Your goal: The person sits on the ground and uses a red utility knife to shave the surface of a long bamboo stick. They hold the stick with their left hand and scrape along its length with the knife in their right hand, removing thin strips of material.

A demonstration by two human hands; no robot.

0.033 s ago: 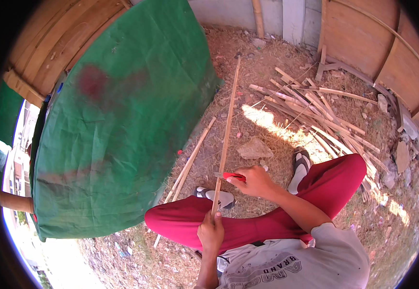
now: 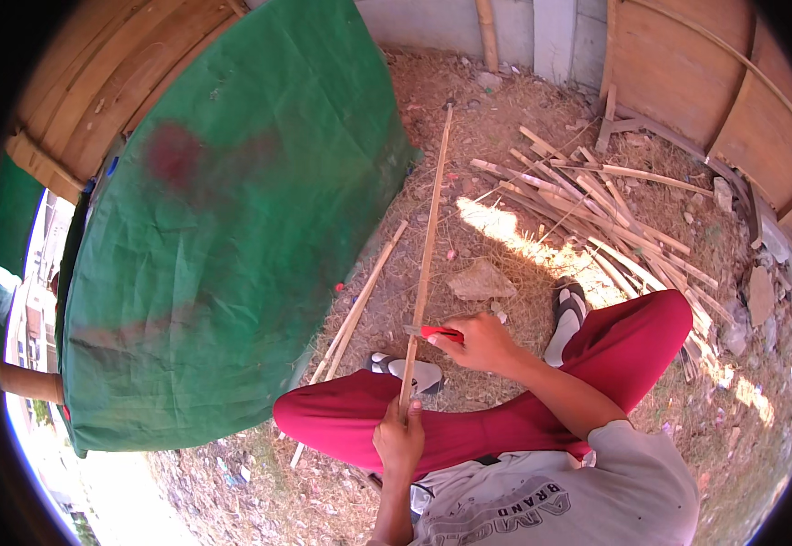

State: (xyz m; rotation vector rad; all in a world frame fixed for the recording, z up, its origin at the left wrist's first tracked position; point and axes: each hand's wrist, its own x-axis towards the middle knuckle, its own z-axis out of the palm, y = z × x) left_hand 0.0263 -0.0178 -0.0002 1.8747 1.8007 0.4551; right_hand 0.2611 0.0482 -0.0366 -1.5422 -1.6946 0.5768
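Note:
A long bamboo strip (image 2: 431, 232) runs from my lap out across the ground. Its near end is in my left hand (image 2: 399, 440), whose fingers are wrapped round it. My right hand (image 2: 481, 342) grips a red-handled knife (image 2: 443, 335) a little farther up the strip. The blade, small in the picture, lies across the strip's face. My right fingers cover part of the handle. Beyond my feet, the strip's far end rests on or just over the dirt.
Two thinner strips (image 2: 362, 296) lie left of my legs, beside a large green tarp (image 2: 232, 246). Ahead to the right is a loose pile of bamboo strips (image 2: 610, 214). A flat stone (image 2: 481, 281) sits before my feet. Wooden panels (image 2: 687, 68) and a pale wall (image 2: 441, 25) stand behind.

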